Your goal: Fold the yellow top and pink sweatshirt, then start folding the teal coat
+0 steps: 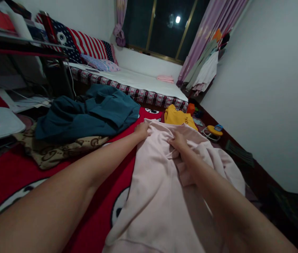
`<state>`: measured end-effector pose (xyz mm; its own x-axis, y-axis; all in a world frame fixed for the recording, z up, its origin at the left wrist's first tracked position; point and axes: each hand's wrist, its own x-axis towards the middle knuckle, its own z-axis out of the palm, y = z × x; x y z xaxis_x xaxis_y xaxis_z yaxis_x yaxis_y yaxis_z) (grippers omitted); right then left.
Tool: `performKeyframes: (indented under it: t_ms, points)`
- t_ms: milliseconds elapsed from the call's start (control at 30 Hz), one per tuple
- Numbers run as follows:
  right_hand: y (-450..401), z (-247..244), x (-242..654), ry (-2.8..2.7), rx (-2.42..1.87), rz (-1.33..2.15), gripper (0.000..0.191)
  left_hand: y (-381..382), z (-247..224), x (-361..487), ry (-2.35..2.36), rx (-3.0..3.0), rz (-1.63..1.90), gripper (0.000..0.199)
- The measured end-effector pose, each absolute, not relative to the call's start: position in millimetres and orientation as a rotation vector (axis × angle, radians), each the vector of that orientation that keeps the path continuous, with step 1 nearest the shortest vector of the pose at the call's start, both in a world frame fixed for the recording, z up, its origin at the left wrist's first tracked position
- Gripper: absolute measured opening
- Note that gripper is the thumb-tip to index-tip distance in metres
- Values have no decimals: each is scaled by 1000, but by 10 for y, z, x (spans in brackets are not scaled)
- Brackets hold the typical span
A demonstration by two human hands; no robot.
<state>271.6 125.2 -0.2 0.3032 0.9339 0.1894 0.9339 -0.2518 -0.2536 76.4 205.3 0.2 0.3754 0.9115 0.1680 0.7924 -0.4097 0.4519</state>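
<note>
A pale pink sweatshirt [159, 196] lies spread lengthwise in front of me over a red cloth with a cartoon print. My left hand [141, 131] is closed on its far left corner, the fingertips tucked against the fabric. To the right, my right hand [178, 141] pinches a fold of the same sweatshirt just below its far edge. Creases run through the cloth between the two hands. Part of the garment bunches beyond my right forearm, which hides some of it.
A teal garment [93, 112] lies heaped on a tan patterned cloth [67, 151] at left. Beyond the sweatshirt is a folded yellow garment [180, 117]. A cluttered desk [24, 47] stands left, a bed [138, 79] at the back, and a small yellow stool [213, 130] by the right wall.
</note>
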Motion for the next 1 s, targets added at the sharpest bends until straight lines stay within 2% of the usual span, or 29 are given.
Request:
performKeyframes:
  t_ms: [67,167,267,333,400,467,500,567,767,867,1000]
  points:
    - [1234,38,2688,-1677,-2312,-17,30,2036,-14,763,1505,2321,556,19]
    - [1239,219,2639,-1676,-2193,-117,17,2031,41,705,1478,2304,727,17]
    - [1377,420,2606,-1563,-2047,-270,16,2101,155,620,1426,2258,1106,12]
    - [1520,464,2595,-1543,-1976,-264,26,2169,203,573,1434,2234,1199,8]
    - [1623,410,2577,-1579,-1934,-153,48,2213,196,533,1482,2249,1070,11]
    - [1599,298,2538,-1635,-1899,-51,66,2204,138,482,1499,2279,861,25]
    - [1522,242,2508,-1683,-1858,-25,69,2177,100,446,1487,2293,782,34]
    - [1227,171,2423,-1831,-1713,5,63,2076,32,348,1388,2353,719,41]
    - [-240,357,2103,-2313,-1275,333,37,1433,42,-67,872,2552,675,23]
    - [-827,436,1989,-2450,-1087,502,40,987,99,-228,712,2572,593,26]
    - [-1222,346,1841,-2619,-994,461,48,531,85,-343,534,2628,427,42]
